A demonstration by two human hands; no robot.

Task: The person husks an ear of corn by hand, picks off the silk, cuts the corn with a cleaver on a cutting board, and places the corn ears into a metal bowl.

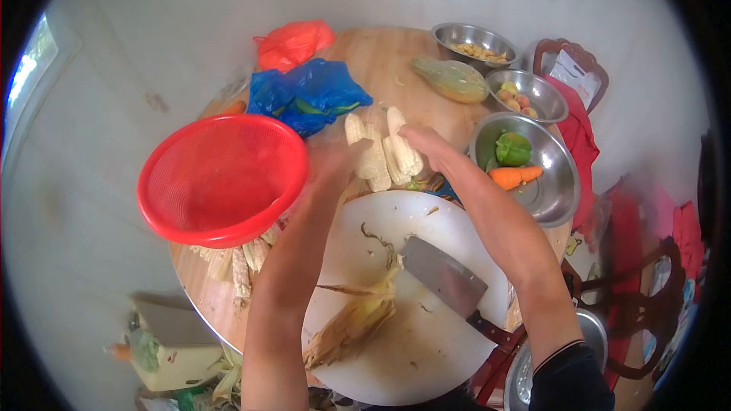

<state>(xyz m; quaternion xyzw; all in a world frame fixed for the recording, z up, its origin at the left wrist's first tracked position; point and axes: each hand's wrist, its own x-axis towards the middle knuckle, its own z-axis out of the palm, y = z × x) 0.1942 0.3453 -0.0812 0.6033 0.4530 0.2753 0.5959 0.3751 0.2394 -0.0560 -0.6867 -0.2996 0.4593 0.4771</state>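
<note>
Several pale husked ears of corn (397,151) lie side by side on the table between my two hands. My left hand (346,158), partly blurred, is closed on an ear of corn (354,128) at the left of the group. On the opposite side, my right hand (426,143) grips another ear (395,119) with the fingers mostly hidden. Nearer to me is a round white cutting board (449,350). It carries a cleaver (444,275) with a dark handle, and a dry corn husk (358,320).
A red plastic colander (156,205) stands at the left, with more corn cobs (240,270) below its rim. Behind are a blue bag (304,91) and a red bag (293,44). At right, a steel bowl (567,183) holds a green pepper and carrot, near a large melon-like vegetable (451,80).
</note>
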